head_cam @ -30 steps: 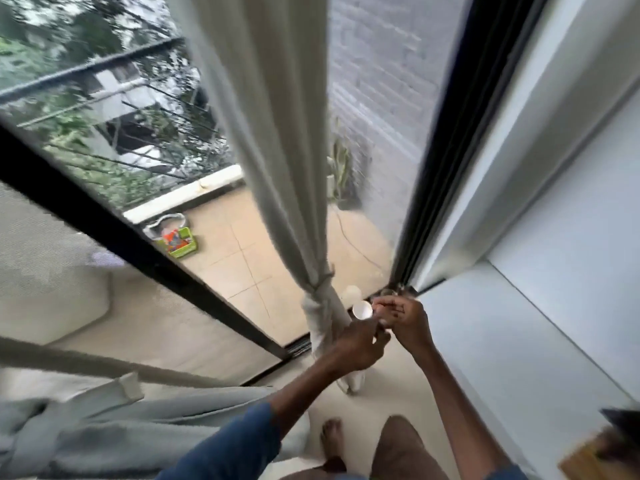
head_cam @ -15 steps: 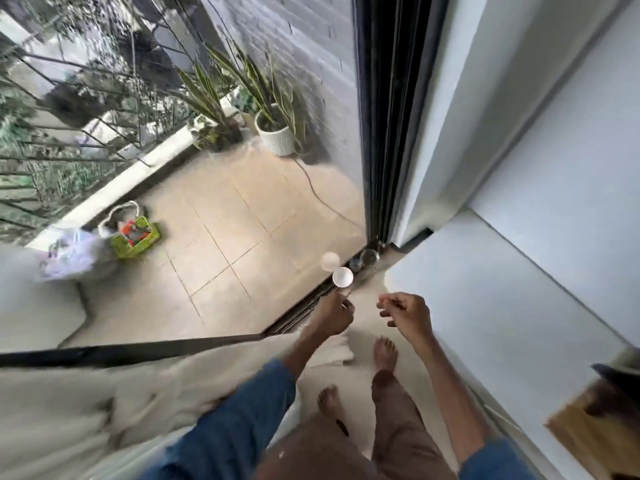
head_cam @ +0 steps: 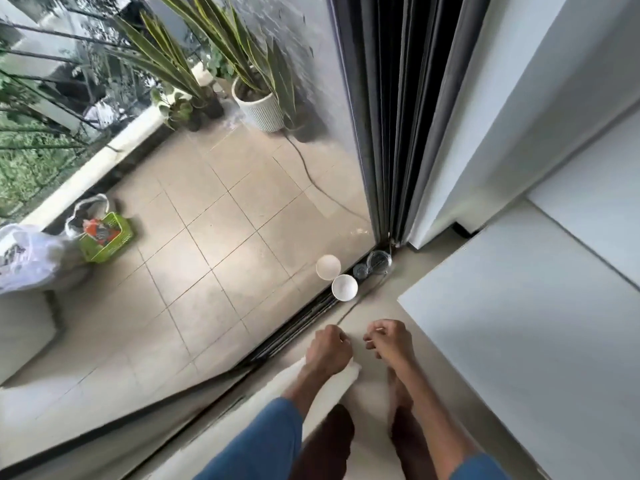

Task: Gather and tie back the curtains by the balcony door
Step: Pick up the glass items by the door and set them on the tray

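hands: two, at 6 o'clock
left hand (head_cam: 329, 348) grip: fingers curled, contents cannot be told
right hand (head_cam: 389, 342) grip: pinches one thin strand (head_cam: 375, 330)
curtain (head_cam: 351, 370): one white end, under left wrist
cup (head_cam: 344, 287): one, 12 o'clock of hands
change: hands closer together; less curtain showing

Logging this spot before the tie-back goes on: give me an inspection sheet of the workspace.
Surface: pale indoor floor by the sliding-door track.
Job's things: grey curtain bunched at the frame; white cloth under the left wrist.
Clutter: white bowl, clear jar by the track.
Grippers: left hand curled, contents unclear; right hand pinches a thin strand.
Cables: thin cord on floor; cable on balcony.
Surroundings: potted plants, green basket outside.
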